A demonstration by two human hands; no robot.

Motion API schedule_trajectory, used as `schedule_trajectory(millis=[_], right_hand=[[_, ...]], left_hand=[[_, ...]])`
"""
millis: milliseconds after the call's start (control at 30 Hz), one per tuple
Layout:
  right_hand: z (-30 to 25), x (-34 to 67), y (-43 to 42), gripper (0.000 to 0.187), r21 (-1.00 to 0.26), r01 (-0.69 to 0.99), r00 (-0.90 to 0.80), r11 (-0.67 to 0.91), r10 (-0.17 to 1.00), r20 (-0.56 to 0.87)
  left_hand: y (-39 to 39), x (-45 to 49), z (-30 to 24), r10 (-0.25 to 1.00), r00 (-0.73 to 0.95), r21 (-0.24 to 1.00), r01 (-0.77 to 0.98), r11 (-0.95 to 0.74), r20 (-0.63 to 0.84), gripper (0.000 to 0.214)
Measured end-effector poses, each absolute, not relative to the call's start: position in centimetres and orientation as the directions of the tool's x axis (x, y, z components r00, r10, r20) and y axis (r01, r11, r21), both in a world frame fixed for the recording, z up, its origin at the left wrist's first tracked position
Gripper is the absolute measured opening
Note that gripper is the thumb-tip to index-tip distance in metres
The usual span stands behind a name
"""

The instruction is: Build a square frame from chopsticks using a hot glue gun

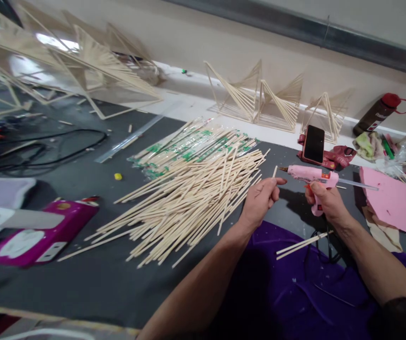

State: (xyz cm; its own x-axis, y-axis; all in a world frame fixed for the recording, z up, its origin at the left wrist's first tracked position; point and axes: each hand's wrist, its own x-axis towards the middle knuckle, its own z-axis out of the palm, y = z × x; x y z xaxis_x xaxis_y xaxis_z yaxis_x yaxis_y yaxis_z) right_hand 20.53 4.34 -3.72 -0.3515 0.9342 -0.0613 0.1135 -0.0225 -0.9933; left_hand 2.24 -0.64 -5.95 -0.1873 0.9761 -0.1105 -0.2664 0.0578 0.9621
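My left hand (259, 200) is closed in a pinch on a thin wooden stick (274, 172), whose tip pokes up above my fingers. My right hand (325, 200) grips a pink hot glue gun (307, 174), its nozzle pointing left at the stick's tip, a small gap apart. A clear glue stick juts from the gun's back to the right. A big loose pile of wooden sticks (189, 203) lies on the dark mat just left of my hands. Two more sticks (300, 245) rest on purple cloth (295, 293) over my lap.
Wrapped stick packs (189, 144) lie behind the pile. Finished stick frames (256, 101) stand along the wall, larger ones (93, 71) at far left. A phone (313, 144), a bottle (378, 113), pink foam sheet (390, 200), a magenta box (40, 236) and black cables (47, 151) surround the mat.
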Motion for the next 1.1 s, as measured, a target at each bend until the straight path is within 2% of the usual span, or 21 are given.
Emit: schedule_trajectory(millis=[200, 533, 767, 1100], right_hand=[[-4.31, 20.91, 4.53, 0.059, -0.993, 0.107, -0.359, -0.052, 0.929, -0.087], [-3.44, 20.40, 4.33, 0.064, -0.991, 0.136, -0.312, -0.015, 0.949, -0.057], [-4.03, 20.69, 4.30, 0.061, -0.990, 0.139, -0.367, -0.031, 0.927, -0.080], [-4.04, 20.76, 4.34, 0.057, -0.987, 0.158, -0.361, -0.020, 0.930, -0.076]], left_hand=[[-0.66, 2.16, -5.95, 0.977, -0.186, 0.966, -0.252, 0.053, -0.103, 0.045], [-0.73, 2.24, -5.81, 0.976, -0.176, 0.962, -0.262, 0.078, -0.127, 0.044], [-0.77, 2.20, -5.52, 0.968, -0.172, 0.948, -0.293, 0.129, -0.185, 0.045], [-0.73, 2.23, -5.50, 0.967, -0.182, 0.954, -0.272, 0.121, -0.175, 0.045]])
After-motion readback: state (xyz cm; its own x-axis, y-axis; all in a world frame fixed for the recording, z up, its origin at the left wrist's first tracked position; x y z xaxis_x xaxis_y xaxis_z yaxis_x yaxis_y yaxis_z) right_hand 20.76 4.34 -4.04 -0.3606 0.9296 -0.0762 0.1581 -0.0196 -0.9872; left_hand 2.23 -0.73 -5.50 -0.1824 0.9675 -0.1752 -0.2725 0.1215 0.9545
